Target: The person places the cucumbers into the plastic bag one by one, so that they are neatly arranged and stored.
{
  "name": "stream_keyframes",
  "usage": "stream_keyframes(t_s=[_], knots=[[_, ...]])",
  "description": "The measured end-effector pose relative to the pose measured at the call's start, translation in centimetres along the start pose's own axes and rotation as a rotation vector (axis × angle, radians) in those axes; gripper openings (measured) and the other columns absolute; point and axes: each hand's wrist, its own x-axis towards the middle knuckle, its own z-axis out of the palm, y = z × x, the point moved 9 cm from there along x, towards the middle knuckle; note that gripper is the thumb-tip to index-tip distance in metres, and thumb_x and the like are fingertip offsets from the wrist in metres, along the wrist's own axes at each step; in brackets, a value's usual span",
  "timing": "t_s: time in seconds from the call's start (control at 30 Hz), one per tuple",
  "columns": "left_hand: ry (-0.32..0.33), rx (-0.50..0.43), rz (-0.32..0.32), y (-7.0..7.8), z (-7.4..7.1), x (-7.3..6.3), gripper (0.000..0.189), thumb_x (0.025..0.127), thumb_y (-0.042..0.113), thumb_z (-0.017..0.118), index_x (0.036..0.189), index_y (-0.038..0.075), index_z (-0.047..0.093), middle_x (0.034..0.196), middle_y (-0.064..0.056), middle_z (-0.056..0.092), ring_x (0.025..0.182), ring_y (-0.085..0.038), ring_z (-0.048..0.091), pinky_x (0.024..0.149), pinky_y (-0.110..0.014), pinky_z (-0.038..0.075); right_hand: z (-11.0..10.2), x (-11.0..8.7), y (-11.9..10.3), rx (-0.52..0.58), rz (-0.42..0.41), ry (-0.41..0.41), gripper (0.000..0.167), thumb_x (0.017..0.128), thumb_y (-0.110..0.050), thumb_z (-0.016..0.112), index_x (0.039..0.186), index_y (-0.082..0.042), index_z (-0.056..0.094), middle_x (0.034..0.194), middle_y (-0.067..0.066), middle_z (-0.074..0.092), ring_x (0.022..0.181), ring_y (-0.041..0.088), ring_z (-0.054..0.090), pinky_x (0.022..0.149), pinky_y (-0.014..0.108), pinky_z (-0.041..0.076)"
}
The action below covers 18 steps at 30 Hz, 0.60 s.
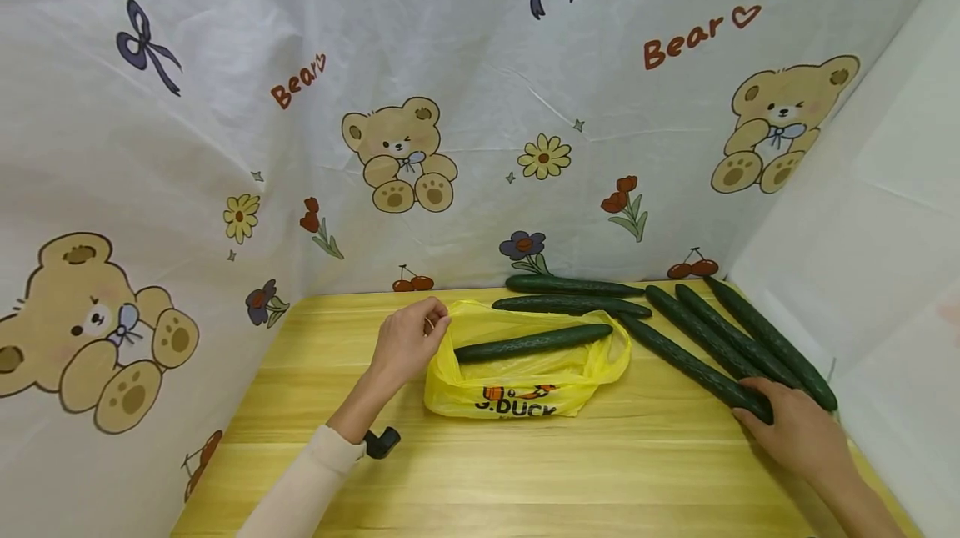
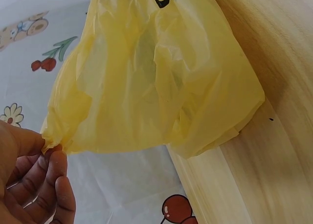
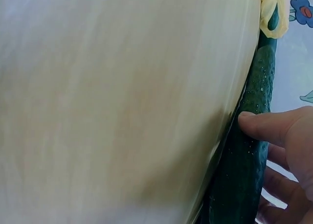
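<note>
A yellow plastic bag point(image 1: 465, 394) with duck lettering lies mouth-up on the table, one cucumber point(image 1: 534, 344) showing inside it. My left hand point(image 1: 408, 339) pinches the bag's left rim between thumb and fingers; the left wrist view shows the gathered plastic point(image 2: 54, 138) at the fingertips. On the right, my right hand point(image 1: 806, 431) grips the near end of another cucumber point(image 1: 686, 361), which slants back towards the bag. In the right wrist view the thumb lies on that cucumber point(image 3: 247, 155), with the other fingers partly hidden behind it.
More cucumbers point(image 1: 708, 334) lie side by side at the right, close to the white side wall point(image 1: 885, 296). Two others point(image 1: 573, 286) stretch behind the bag along the bear-printed backdrop point(image 1: 472, 229). The wooden table point(image 1: 540, 471) extends in front of the bag.
</note>
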Motion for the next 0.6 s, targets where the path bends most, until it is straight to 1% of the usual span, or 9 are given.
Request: stream_keyframes(t_s=[0.03, 0.07, 0.13, 0.2, 0.27, 0.37, 0.43, 0.47, 0.6], knots=[[-0.002, 0.002, -0.002, -0.1, 0.1, 0.0, 0.004, 0.104, 0.022, 0.073, 0.101, 0.020, 0.075, 0.085, 0.007, 0.075, 0.070, -0.006, 0.065, 0.065, -0.029, 0.053, 0.0, 0.0, 0.0, 0.002, 0.001, 0.002, 0.060, 0.103, -0.042, 0.071, 0.147, -0.003, 0.059, 0.076, 0.011, 0.070, 0.060, 0.022, 0.056, 0.046, 0.035, 0.038], [-0.002, 0.000, -0.002, -0.1, 0.1, 0.0, 0.004, 0.104, 0.022, 0.073, 0.101, 0.021, 0.075, 0.085, 0.007, 0.075, 0.070, -0.006, 0.065, 0.065, -0.029, 0.053, -0.1, 0.0, 0.0, 0.004, -0.003, 0.010, 0.059, 0.103, -0.040, 0.072, 0.146, -0.003, 0.059, 0.078, 0.013, 0.070, 0.060, 0.023, 0.056, 0.047, 0.036, 0.039], [-0.002, -0.002, -0.003, -0.1, 0.1, 0.0, 0.004, 0.104, 0.022, 0.073, 0.100, 0.021, 0.074, 0.085, 0.007, 0.075, 0.070, -0.006, 0.065, 0.065, -0.029, 0.054, -0.3, 0.2, -0.1, 0.005, -0.007, 0.032, 0.057, 0.103, -0.038, 0.072, 0.145, -0.002, 0.060, 0.087, 0.023, 0.072, 0.065, 0.033, 0.062, 0.049, 0.041, 0.045], [0.001, -0.006, -0.003, -0.1, 0.0, 0.1, 0.004, 0.104, 0.022, 0.073, 0.100, 0.021, 0.074, 0.085, 0.007, 0.075, 0.070, -0.006, 0.065, 0.065, -0.030, 0.054, -0.7, 0.4, 0.0, 0.004, -0.001, 0.047, 0.056, 0.103, -0.037, 0.073, 0.145, -0.002, 0.061, 0.112, 0.036, 0.071, 0.078, 0.045, 0.068, 0.054, 0.047, 0.051], [0.003, -0.008, -0.005, -0.2, 0.0, 0.1, 0.004, 0.103, 0.022, 0.073, 0.100, 0.021, 0.074, 0.085, 0.007, 0.075, 0.070, -0.006, 0.065, 0.065, -0.030, 0.054, -1.0, 0.7, 0.1, 0.004, 0.011, 0.048, 0.058, 0.103, -0.039, 0.071, 0.145, -0.002, 0.059, 0.139, 0.041, 0.059, 0.089, 0.048, 0.070, 0.058, 0.049, 0.053], [0.001, -0.006, -0.010, -0.3, 0.1, 0.0, 0.004, 0.103, 0.021, 0.073, 0.099, 0.021, 0.074, 0.084, 0.007, 0.074, 0.069, -0.006, 0.064, 0.065, -0.029, 0.054, -1.1, 0.9, 0.3, 0.014, 0.040, 0.008, 0.063, 0.106, -0.045, 0.066, 0.150, -0.002, 0.054, 0.147, 0.042, 0.051, 0.075, 0.035, 0.069, 0.053, 0.044, 0.050], [-0.003, -0.005, -0.011, -0.4, 0.2, 0.0, 0.004, 0.103, 0.022, 0.074, 0.099, 0.021, 0.074, 0.085, 0.007, 0.074, 0.069, -0.006, 0.064, 0.065, -0.029, 0.054, -1.1, 0.9, 0.3, 0.021, 0.050, -0.003, 0.064, 0.107, -0.048, 0.063, 0.152, -0.003, 0.052, 0.148, 0.041, 0.049, 0.071, 0.028, 0.067, 0.052, 0.042, 0.047], [-0.004, -0.005, -0.011, -0.5, 0.3, 0.0, 0.004, 0.103, 0.022, 0.073, 0.099, 0.021, 0.074, 0.085, 0.007, 0.075, 0.069, -0.005, 0.064, 0.065, -0.029, 0.054, -1.2, 0.9, 0.4, 0.023, 0.052, -0.005, 0.065, 0.107, -0.049, 0.062, 0.152, -0.003, 0.051, 0.148, 0.041, 0.049, 0.072, 0.028, 0.067, 0.052, 0.042, 0.047], [-0.004, -0.005, -0.009, -0.5, 0.3, 0.0, 0.004, 0.103, 0.022, 0.074, 0.099, 0.020, 0.074, 0.085, 0.007, 0.075, 0.069, -0.005, 0.063, 0.065, -0.029, 0.053, -1.5, 0.9, 0.5, 0.031, 0.051, 0.008, 0.066, 0.107, -0.051, 0.061, 0.151, -0.004, 0.053, 0.149, 0.041, 0.049, 0.083, 0.041, 0.071, 0.055, 0.046, 0.050]])
